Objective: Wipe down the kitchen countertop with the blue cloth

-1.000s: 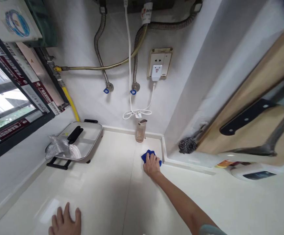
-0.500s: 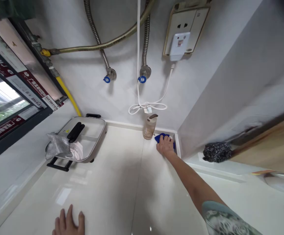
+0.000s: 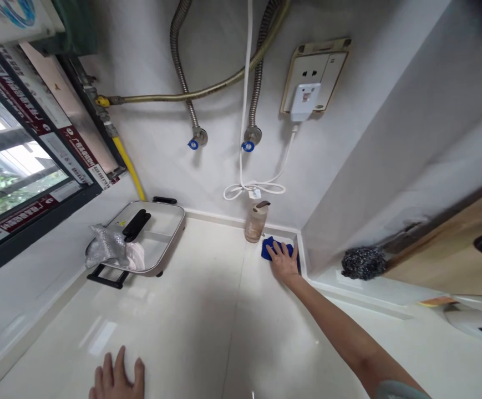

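The blue cloth (image 3: 269,241) lies flat near the back right corner of the table (image 3: 191,310), just inside the raised strip that runs along the walls there. My right hand (image 3: 284,266) rests palm down on it, fingers spread wide across the cloth; I can't tell whether any fingertip pinches it. My bare forearm slants back from there toward the near right. My left hand (image 3: 118,379) is over the near left part of the table, holding nothing, its fingers apart and the wrist out of view; I can't tell how firmly it rests on the surface.

Just left of the cloth, a tinted bottle (image 3: 255,226) with a brown cap strap stands upright by the back edge. Well apart from it, near the back left corner, sits a rectangular pan (image 3: 160,230) with black side handles. Crumpled bubble wrap (image 3: 106,247) and a pale round piece (image 3: 136,256) are at its near left part, beside a black handle (image 3: 136,225).

Above the bottle, a white cord (image 3: 241,163) hangs in tied loops against the wall and runs up to a plug (image 3: 306,100) in the socket. To the right of my hand are a dark wire scourer (image 3: 363,262) and a wooden board (image 3: 448,260).
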Available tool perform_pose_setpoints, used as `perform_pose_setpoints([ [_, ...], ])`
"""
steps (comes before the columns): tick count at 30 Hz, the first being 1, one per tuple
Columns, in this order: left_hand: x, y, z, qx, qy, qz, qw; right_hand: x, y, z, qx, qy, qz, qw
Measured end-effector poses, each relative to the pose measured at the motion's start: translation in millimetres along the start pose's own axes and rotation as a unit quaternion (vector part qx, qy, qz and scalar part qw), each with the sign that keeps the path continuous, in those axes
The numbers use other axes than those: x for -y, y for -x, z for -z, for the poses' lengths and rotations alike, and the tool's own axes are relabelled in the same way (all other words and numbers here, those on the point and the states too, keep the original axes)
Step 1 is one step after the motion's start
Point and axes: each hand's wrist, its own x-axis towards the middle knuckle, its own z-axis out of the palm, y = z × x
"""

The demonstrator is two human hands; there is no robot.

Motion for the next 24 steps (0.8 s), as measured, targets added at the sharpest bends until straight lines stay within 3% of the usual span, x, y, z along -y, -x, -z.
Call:
perform_pose_setpoints([
  [9, -4.0, 0.2, 3.0, 0.003, -0.001, 0.002, 1.000, -15.5, -41.7, 0.3, 0.017, -0.044, -0.023, 0.999],
  [14, -4.9, 0.4, 3.6, 0.003, -0.005, 0.008, 1.000, -22.7, -51.7, 1.6, 0.009, -0.060, -0.015, 0.998],
  [19, -3.7, 1.4, 3.9, 0.003, -0.007, 0.004, 1.000, -18.0, -38.6, 0.9, -0.002, -0.068, -0.023, 0.997],
  [24, -2.3, 1.5, 2.4, -0.009, -0.009, -0.007, 1.000, 6.8, 1.7, -0.7, -0.011, -0.071, -0.018, 0.997],
])
